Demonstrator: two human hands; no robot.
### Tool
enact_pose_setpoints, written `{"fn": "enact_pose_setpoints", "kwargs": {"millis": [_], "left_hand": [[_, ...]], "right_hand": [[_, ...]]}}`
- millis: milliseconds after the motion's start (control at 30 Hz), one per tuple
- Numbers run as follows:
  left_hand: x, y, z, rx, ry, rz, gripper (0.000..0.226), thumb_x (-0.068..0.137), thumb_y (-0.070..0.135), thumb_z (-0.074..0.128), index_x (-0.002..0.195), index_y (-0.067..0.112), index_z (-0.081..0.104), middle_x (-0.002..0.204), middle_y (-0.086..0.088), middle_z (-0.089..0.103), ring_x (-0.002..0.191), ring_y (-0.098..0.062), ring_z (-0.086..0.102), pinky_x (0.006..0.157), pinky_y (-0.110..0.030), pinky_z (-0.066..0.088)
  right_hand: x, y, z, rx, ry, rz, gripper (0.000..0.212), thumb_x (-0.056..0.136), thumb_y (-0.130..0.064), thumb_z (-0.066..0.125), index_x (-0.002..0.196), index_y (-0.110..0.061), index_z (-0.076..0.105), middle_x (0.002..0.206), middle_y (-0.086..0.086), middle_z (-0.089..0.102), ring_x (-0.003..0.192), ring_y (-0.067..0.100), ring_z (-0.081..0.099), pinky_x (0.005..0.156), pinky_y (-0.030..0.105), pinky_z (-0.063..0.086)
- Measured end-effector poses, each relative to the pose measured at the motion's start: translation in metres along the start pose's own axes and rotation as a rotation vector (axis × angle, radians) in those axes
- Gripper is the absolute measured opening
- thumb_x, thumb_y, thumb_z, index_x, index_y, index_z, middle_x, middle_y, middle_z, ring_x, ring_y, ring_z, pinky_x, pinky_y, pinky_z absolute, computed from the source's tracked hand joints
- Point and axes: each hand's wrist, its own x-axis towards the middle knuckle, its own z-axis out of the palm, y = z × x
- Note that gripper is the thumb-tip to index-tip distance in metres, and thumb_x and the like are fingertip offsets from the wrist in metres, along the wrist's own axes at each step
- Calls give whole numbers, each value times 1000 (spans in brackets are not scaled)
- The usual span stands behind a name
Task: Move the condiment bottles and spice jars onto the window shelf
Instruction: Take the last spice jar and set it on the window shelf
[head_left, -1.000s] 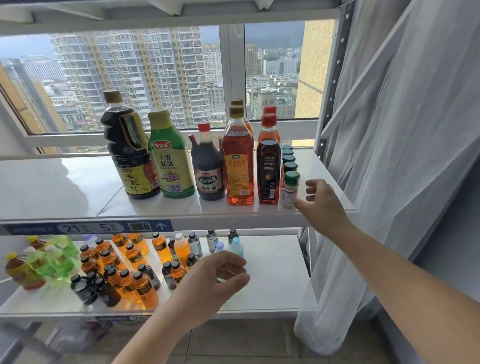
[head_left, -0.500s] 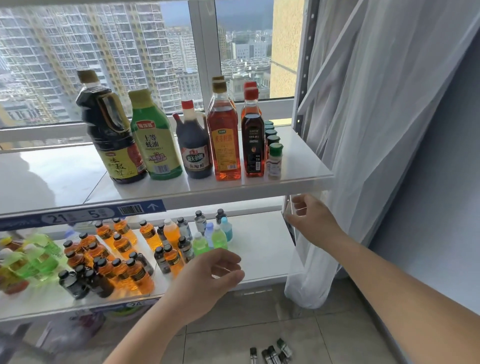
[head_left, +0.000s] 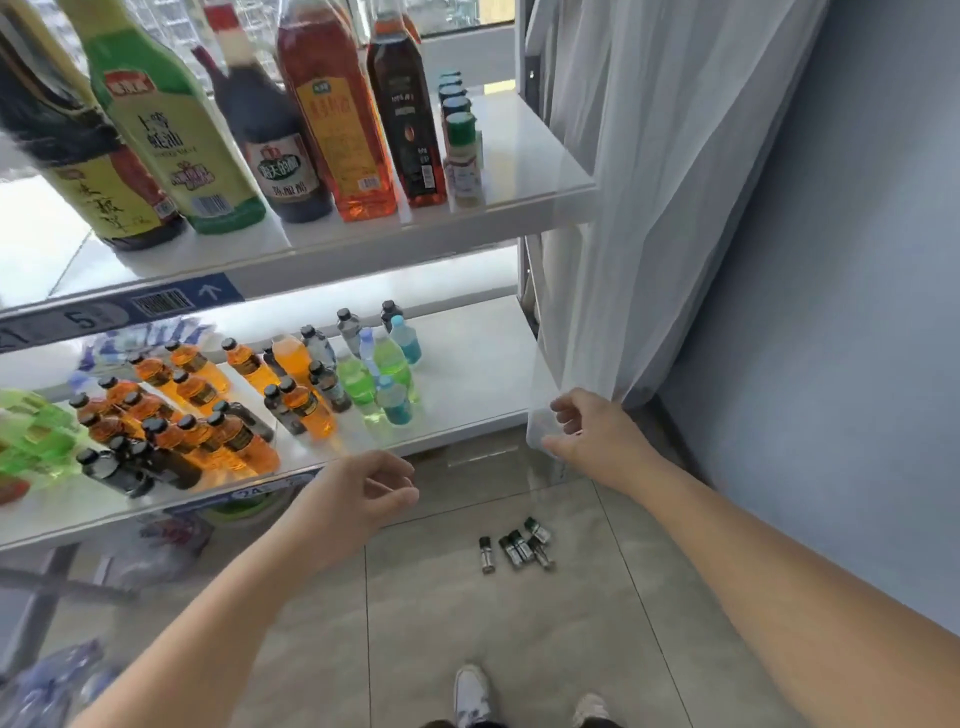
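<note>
Several large condiment bottles stand on the white window shelf (head_left: 524, 150): a dark soy bottle (head_left: 78, 171), a green bottle (head_left: 171, 140), a dark vinegar bottle (head_left: 270, 135), an amber oil bottle (head_left: 337, 114) and a dark red-capped bottle (head_left: 405, 109). To their right a row of green-capped spice jars (head_left: 462, 156) runs back. Several more small spice jars (head_left: 514, 545) lie on the floor tiles. My left hand (head_left: 358, 493) hovers empty, fingers loosely curled, below the lower shelf's front edge. My right hand (head_left: 597, 436) is empty, fingers apart, by the shelf's right corner.
The lower shelf (head_left: 478, 374) carries many small orange, green, blue and dark drink bottles (head_left: 223, 415). A sheer white curtain (head_left: 649, 182) hangs right of the rack against a grey wall (head_left: 831, 312). My shoes (head_left: 472, 696) show at the bottom on the tiled floor.
The view has tilted down from the window to the floor. My right hand has dropped from the spice jars on the window shelf to the lower shelf's corner. Floor jars came into sight.
</note>
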Motion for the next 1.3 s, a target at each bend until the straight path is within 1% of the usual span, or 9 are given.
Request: {"fn": "enact_pose_setpoints", "kwargs": {"millis": [67, 200, 433, 700, 767, 933, 1067, 1167, 1300], "left_hand": [[0, 0, 16, 20, -17, -21, 15, 88, 36, 78, 102, 35, 71, 96, 19, 75, 83, 10, 68, 76, -21, 53], [2, -2, 57, 46, -72, -50, 14, 88, 37, 77, 100, 38, 69, 94, 22, 74, 82, 11, 68, 71, -16, 47], [21, -31, 127, 29, -186, -139, 12, 89, 37, 74, 99, 39, 68, 96, 21, 73, 83, 12, 67, 70, -15, 47], [85, -98, 185, 10, -244, -228, 11, 88, 39, 74, 97, 36, 69, 95, 18, 73, 83, 5, 68, 70, -19, 50], [106, -118, 201, 29, -247, -226, 11, 88, 40, 74, 96, 37, 69, 94, 18, 72, 84, 5, 67, 74, -20, 51], [166, -178, 260, 56, -295, -246, 12, 87, 40, 75, 96, 33, 71, 94, 16, 74, 87, 2, 68, 82, -26, 56], [221, -229, 328, 45, -331, -253, 13, 88, 38, 74, 98, 30, 72, 93, 14, 73, 88, 2, 67, 77, -23, 53], [260, -271, 378, 5, -363, -299, 10, 87, 37, 74, 93, 30, 71, 89, 8, 75, 86, -9, 71, 76, -29, 55], [304, -322, 439, -26, -346, -322, 8, 91, 29, 73, 89, 25, 68, 92, -2, 75, 77, -15, 67, 61, -23, 46]], "right_hand": [[-9, 18, 1, -8, -38, 27, 44, 87, -28, 76, 127, -18, 59, 113, -5, 59, 100, 11, 61, 93, 29, 52], [-22, 59, 9, -27, -60, 84, 40, 84, -27, 76, 121, -20, 62, 109, -6, 61, 97, 11, 62, 93, 33, 53], [-35, 116, 50, -70, -150, 230, 38, 84, -27, 73, 119, -22, 61, 110, -4, 58, 97, 15, 61, 84, 29, 49], [-8, 171, 123, -115, -194, 324, 38, 86, -33, 69, 122, -25, 60, 116, -4, 56, 104, 16, 62, 92, 35, 52], [4, 191, 146, -132, -211, 334, 37, 87, -34, 67, 122, -26, 58, 119, -4, 55, 109, 18, 60, 95, 37, 51], [35, 251, 219, -171, -252, 375, 36, 91, -35, 63, 124, -26, 55, 126, -3, 52, 118, 20, 54, 95, 33, 48], [72, 312, 281, -182, -245, 399, 38, 91, -34, 64, 127, -23, 56, 129, 0, 53, 121, 23, 54, 98, 32, 46], [103, 358, 325, -191, -254, 401, 39, 88, -30, 66, 126, -22, 57, 128, 4, 54, 120, 27, 56, 98, 33, 46], [146, 415, 377, -201, -241, 379, 36, 85, -25, 68, 119, -17, 62, 122, 8, 60, 113, 29, 60, 94, 34, 50]]}}
